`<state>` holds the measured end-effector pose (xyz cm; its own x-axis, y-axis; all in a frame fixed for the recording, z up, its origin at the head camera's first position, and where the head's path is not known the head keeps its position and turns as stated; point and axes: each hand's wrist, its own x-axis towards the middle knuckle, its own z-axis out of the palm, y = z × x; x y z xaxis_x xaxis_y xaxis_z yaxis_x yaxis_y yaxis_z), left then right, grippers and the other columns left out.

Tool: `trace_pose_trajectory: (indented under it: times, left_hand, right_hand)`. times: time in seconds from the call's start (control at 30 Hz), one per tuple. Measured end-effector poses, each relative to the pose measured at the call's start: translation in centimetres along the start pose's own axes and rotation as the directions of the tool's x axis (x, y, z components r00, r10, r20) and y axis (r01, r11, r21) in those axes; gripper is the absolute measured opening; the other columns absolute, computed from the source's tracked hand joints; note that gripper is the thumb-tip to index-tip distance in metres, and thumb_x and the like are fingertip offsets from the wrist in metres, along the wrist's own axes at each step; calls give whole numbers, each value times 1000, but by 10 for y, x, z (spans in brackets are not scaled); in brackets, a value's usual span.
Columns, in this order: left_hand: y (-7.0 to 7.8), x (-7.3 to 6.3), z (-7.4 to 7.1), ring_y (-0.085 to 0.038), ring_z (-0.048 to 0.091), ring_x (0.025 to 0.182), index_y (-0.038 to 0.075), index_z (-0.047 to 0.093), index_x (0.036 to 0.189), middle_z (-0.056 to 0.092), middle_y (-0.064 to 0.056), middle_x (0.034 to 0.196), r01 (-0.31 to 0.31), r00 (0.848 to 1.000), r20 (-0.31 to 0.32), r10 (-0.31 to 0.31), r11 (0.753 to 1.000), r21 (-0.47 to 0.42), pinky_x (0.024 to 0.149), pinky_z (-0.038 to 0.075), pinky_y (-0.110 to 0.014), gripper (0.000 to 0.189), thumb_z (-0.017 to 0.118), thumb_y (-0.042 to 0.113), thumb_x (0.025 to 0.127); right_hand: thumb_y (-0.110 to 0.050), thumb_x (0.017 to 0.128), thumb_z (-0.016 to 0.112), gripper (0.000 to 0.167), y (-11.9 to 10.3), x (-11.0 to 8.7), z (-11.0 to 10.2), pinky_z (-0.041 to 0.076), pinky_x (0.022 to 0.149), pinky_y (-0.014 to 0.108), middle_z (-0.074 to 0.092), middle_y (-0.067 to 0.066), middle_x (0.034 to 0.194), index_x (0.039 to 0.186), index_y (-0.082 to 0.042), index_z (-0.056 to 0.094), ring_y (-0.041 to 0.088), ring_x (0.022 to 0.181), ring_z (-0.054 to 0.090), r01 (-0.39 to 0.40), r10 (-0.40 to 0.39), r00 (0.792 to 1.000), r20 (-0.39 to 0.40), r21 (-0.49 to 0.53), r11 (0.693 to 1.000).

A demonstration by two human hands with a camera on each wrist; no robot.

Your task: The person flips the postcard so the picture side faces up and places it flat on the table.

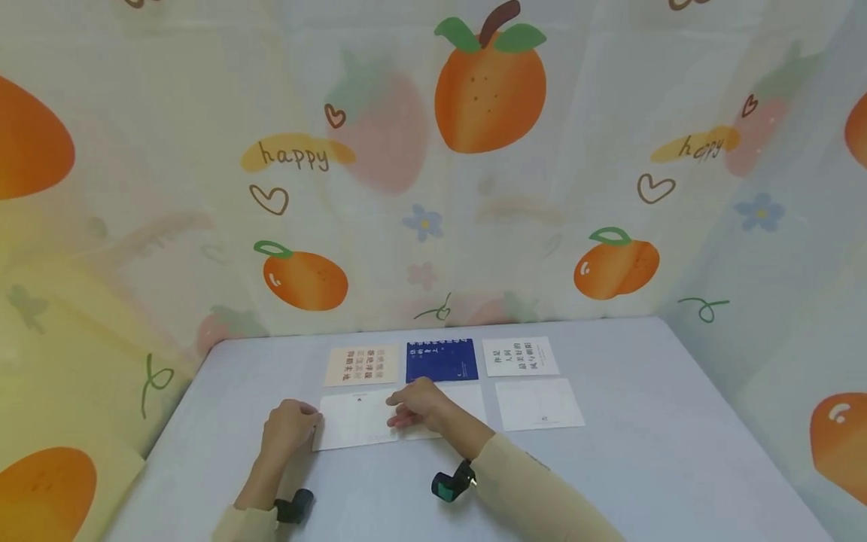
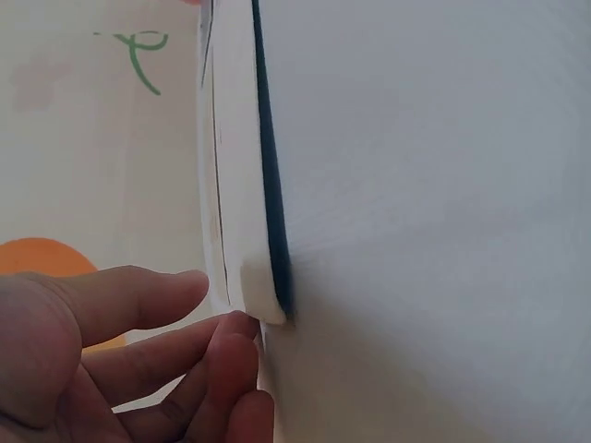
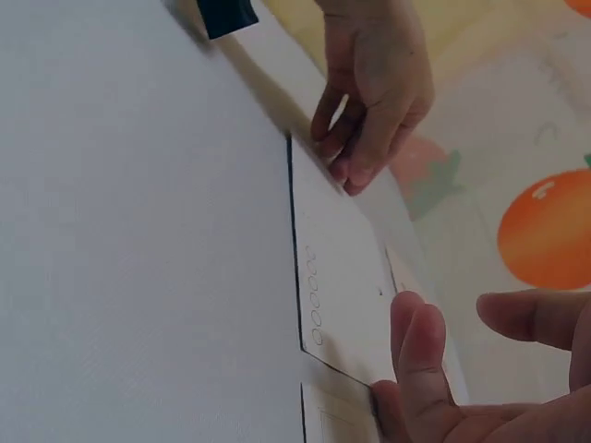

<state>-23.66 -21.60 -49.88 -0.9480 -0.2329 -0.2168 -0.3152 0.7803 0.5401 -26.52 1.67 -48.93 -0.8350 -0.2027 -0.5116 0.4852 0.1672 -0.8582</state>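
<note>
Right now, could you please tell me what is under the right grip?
Under the right grip lies part of the middle front white card; its upper right shows, but anything printed on the covered part cannot be seen.

A pale printed fabric backdrop (image 1: 596, 90) hangs behind a white tabletop (image 1: 664, 452) and along both its sides, yellower on the left. A large orange (image 1: 491, 94) with a brown stem and two green leaves sits high near the middle, right of a faded pink strawberry (image 1: 389, 139). Around them are smaller oranges (image 1: 306, 281), brown heart outlines, blue flowers (image 1: 424, 223), green tendrils and "happy" lettering (image 1: 294, 156) on yellow smears.
</note>
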Motion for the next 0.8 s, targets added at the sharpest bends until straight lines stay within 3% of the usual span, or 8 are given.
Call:
trace_pose_trajectory:
  times: [0.17,0.47,0.57,0.8]
  left_hand:
    - [-2,3,-2,-41,64,96,-10,67,105,67,-29,105,28,1000,14,-27,998,-53,74,54,-45,28,61,12,89]
    - [-6,10,-2,-39,64,97,-6,70,105,67,-28,109,20,1000,10,-20,996,-83,74,53,-45,27,63,12,86]
    - [-10,14,-2,-38,63,96,-6,70,106,67,-28,110,18,1000,23,-16,994,-110,75,52,-43,27,63,11,86]
    - [-21,21,-2,-23,62,80,-10,67,107,70,-21,93,61,996,83,-43,974,-220,67,50,-30,27,64,8,88]
  right_hand:
    - [-6,85,70,40,-1,3,-1,56,55,22,66,23,96,119,8,55,18,62,71,-39,39,999,0,46,998]
    - [-4,84,70,32,0,3,-1,56,54,23,65,22,94,112,9,59,17,57,68,-20,20,1000,13,-7,1000]
    - [-5,84,70,30,1,4,0,54,51,22,63,18,88,109,9,60,14,52,64,7,-7,1000,14,-54,998]
    - [-4,83,70,11,1,4,1,44,42,16,61,9,64,78,3,65,10,43,54,93,-105,994,-33,-270,958]
